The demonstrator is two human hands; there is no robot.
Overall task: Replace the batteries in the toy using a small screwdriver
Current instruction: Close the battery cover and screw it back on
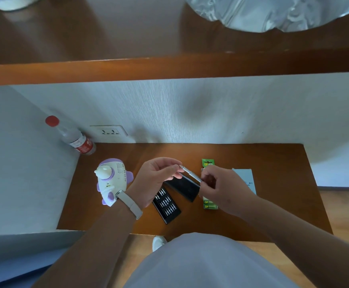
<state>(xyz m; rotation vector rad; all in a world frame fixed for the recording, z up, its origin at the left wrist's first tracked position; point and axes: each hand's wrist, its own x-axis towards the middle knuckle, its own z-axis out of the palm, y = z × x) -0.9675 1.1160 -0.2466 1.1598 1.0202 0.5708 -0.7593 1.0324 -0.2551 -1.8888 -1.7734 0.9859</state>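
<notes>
Mid-frame, the right hand [221,189] grips the screwdriver [190,173] by its handle while the left hand [154,180] pinches its tip. The toy [112,180] stands on the tabletop [277,204], left of centre, beside the left wrist.

- The green battery pack [208,163] on the desk carries the yellow brand letters "GP" near its top end.
- "GP" shows again twice at the pack's near end, one above the other.
- The bottle [80,142] has a red label with white lettering, too blurred to read.
- The sheet of paper [246,179] bears small print, too small to read.
</notes>
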